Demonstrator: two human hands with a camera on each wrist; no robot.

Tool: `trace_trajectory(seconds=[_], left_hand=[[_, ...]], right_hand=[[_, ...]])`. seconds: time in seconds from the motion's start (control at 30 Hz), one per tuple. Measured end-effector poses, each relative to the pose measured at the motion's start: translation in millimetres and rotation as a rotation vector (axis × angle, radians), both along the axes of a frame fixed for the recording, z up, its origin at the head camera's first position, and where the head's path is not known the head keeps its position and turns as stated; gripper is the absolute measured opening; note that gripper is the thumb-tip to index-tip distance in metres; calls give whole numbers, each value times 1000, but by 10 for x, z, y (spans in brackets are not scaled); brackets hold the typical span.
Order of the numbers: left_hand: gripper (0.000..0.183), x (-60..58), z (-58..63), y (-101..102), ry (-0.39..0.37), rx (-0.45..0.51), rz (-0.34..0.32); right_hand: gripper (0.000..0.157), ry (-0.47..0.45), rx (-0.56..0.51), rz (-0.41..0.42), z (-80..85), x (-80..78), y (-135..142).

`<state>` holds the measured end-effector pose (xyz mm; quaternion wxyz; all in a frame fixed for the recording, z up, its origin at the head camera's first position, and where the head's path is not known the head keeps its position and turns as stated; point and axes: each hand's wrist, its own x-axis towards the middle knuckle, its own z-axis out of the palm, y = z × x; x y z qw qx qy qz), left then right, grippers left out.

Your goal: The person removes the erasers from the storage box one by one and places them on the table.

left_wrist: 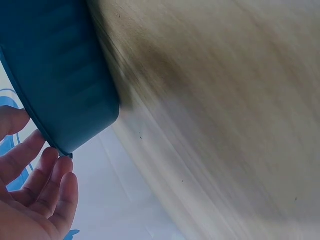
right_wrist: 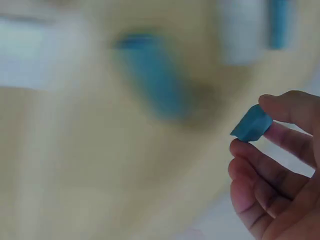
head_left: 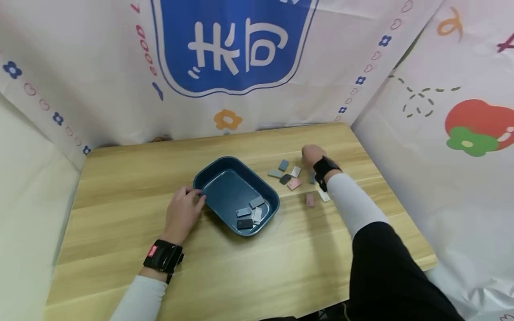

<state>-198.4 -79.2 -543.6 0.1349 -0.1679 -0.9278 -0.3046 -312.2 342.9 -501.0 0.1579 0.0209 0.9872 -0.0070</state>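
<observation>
My left hand [head_left: 182, 214] grips the rim of a dark blue rectangular tray [head_left: 225, 187] at its left side, thumb and fingers on either side of the edge. Inside the tray lie a black piece [head_left: 245, 224], a white piece [head_left: 258, 216] and grey-blue pieces [head_left: 243, 212], all small and flat, at the near right end. Beyond the scattered pieces, my right hand [head_left: 313, 155] pinches a small blue piece [right_wrist: 251, 123] between thumb and fingertips; the head view hides it.
Right of the tray, several small flat pieces lie on the wooden table [head_left: 120, 196], among them a pink piece [head_left: 294, 183], a black piece [head_left: 285, 179] and a white piece [head_left: 323, 195] near my right wrist. A printed cloth [head_left: 281, 107] hangs behind the table.
</observation>
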Motion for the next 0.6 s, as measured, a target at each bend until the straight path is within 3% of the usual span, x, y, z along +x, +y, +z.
trace_trajectory(seconds=[0.1, 0.2, 0.4, 0.6], left_hand=[[23, -16, 0, 95, -5, 1, 14], [23, 39, -3, -7, 0, -7, 34], [23, -20, 21, 33, 43, -9, 3], [23, 14, 5, 31, 27, -13, 18]], right_hand=[[23, -37, -13, -41, -178, 126, 288], [34, -25, -61, -46, -291, 170, 202], [42, 29, -58, 6, -67, 228, 172], [40, 94, -105, 162, 85, 277, -101]])
